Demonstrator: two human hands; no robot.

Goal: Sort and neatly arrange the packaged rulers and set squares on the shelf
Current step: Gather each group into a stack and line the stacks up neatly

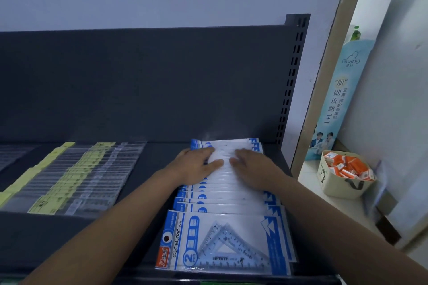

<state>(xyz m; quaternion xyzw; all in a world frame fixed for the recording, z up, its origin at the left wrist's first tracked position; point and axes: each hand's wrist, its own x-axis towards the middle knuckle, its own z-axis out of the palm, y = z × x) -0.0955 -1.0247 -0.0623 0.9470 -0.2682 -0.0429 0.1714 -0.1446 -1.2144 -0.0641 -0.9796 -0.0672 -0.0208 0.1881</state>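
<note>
A row of blue-and-white set square packs [222, 240] lies overlapped on the right part of the dark shelf [143, 180], running from the front edge to the back panel. My left hand [196, 165] and my right hand [253, 169] both rest flat, fingers straight, on the packs near the far end of the row. The front pack shows two clear set squares and the words GEOMETRIC tools. To the left, two overlapped rows of clear packaged rulers with yellow labels [76, 176] lie on the same shelf.
The shelf's dark back panel [162, 81] and a slotted upright [291, 76] stand behind. On the floor to the right sit a beige basket of orange boxes [345, 174] and a tall blue printed box [340, 99] against the wall.
</note>
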